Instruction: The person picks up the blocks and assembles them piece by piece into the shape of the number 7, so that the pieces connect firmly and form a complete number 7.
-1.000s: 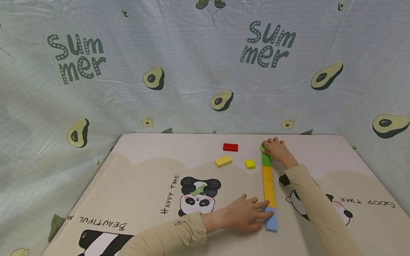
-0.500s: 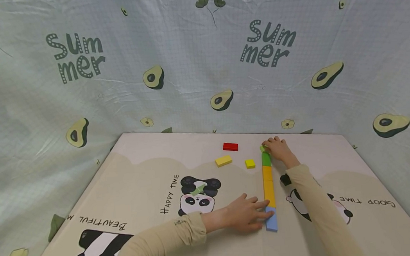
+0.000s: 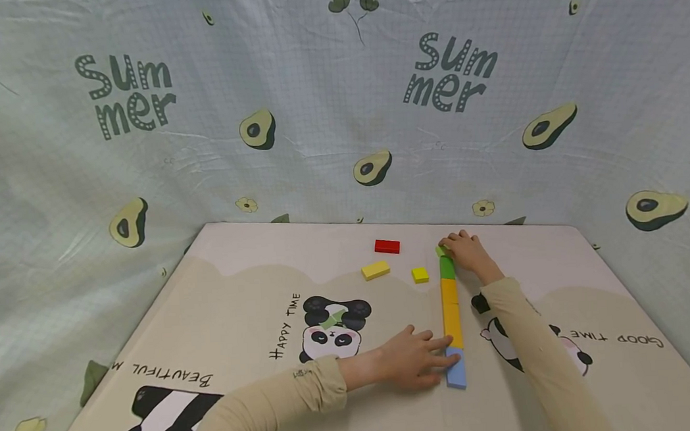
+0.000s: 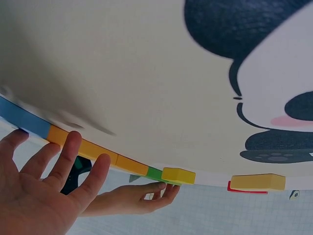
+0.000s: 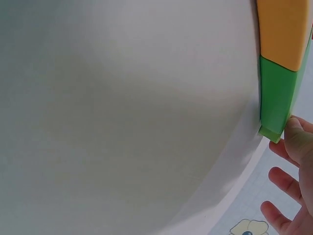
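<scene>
A straight row of wooden building blocks runs away from me: a blue block point(image 3: 456, 375), two orange blocks point(image 3: 452, 324), a dark green block point(image 3: 447, 268) and a small light green block point(image 3: 441, 252) at the far end. My left hand point(image 3: 416, 363) lies beside the near end with spread fingers, fingertips on the blue block and at the edge of the nearer orange one. At the far end my right hand point(image 3: 468, 254) pinches the light green block between thumb and fingers, against the dark green block. That block is partly hidden by the fingers.
Left of the row's far end lie a small yellow block point(image 3: 420, 275), a pale yellow block point(image 3: 375, 270) and a red block point(image 3: 387, 246). The table's point(image 3: 239, 321) cover has panda prints. Behind it hangs a curtain point(image 3: 313, 79) with avocado prints.
The light green block shows slightly farther left past my right fingers. My left hand and the rest of the row keep their places.
</scene>
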Motion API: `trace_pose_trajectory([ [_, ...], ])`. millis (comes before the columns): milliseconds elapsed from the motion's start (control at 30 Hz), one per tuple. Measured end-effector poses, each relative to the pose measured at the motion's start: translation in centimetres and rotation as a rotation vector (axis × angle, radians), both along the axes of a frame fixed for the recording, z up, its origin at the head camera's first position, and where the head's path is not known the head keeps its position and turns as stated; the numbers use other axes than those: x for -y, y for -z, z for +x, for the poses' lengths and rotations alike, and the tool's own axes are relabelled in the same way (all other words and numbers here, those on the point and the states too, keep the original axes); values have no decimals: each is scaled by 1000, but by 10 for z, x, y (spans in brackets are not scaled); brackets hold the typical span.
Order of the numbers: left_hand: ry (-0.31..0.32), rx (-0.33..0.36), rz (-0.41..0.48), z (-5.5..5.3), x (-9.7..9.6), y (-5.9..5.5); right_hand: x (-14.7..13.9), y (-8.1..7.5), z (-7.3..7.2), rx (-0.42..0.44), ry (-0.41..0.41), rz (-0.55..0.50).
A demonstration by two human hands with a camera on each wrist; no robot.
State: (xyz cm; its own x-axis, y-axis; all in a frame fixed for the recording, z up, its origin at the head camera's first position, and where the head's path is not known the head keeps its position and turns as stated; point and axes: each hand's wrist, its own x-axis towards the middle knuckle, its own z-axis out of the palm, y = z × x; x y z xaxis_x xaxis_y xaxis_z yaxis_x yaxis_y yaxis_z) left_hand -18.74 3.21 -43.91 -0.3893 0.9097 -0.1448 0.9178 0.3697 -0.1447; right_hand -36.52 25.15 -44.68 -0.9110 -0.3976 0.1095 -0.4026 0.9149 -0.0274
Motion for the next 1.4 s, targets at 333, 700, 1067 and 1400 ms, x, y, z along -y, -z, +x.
trace_pose_trajectory([
  [333,-11,8,-5,-1,0,-1,1,1,-1,9,8,11],
  [700,-4,12,0,0,0,0,0,3,3,-15,-9,13],
  [1067,-13,-2,4,1,0,-2,0,1,6,-35,-15,-3],
  [1400,-12,4,13,1,0,-1,-3,2,6,-58,-18,-6],
])
